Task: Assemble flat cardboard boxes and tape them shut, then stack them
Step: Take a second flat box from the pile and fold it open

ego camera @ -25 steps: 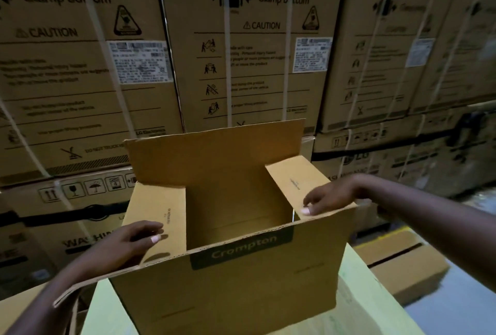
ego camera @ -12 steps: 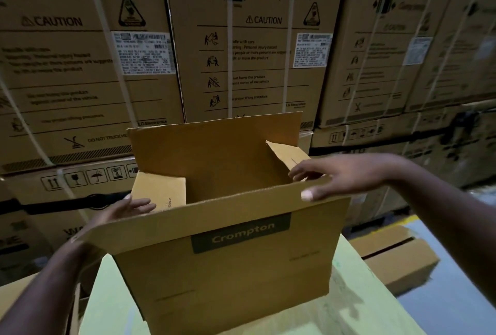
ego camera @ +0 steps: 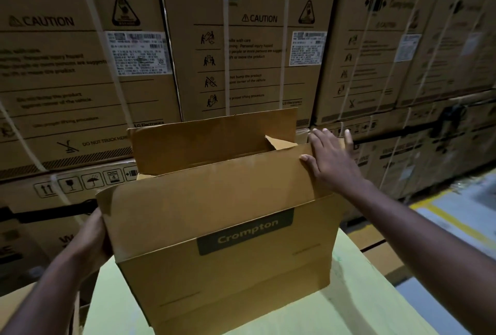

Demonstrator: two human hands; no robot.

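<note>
Behind the box (ego camera: 222, 281), strapped cartons (ego camera: 255, 47)

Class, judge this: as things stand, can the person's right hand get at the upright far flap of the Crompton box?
Probably yes. The right hand lies flat on the right end of the near flap, and the far flap stands close beyond it with nothing between.

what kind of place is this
Probably a warehouse or stockroom: strapped appliance cartons stacked high like a wall, a yellow line painted on the floor, and a half-assembled Crompton box.
</note>
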